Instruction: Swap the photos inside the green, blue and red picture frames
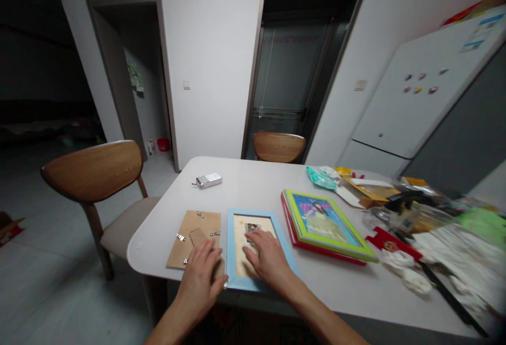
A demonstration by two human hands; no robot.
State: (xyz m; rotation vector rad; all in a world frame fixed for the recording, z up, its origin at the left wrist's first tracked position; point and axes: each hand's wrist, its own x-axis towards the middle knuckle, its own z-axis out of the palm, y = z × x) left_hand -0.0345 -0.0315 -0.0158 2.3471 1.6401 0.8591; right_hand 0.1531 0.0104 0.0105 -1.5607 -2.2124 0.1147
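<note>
A light blue picture frame (232, 245) lies flat near the table's front edge, with a cream sheet and a small photo (253, 227) inside it. My right hand (271, 260) is over the frame, fingers apart, fingertips at the sheet by the photo. To the left is a brown backing board (184, 250) with metal clips and a fold-out stand on its face. My left hand (201, 271) rests over the board's right side, fingers stretched, thumb apart near the blue frame's left edge. The part of the board beneath this hand is hidden.
Right of the frame, a green picture frame (336, 221) lies stacked on a red one (290, 224). A small silver-and-white device (209, 180) sits at the back left. Wrappers, crumpled tissues (407, 276) and a black strip (450, 297) crowd the right side. Wooden chairs (98, 168) stand around the table.
</note>
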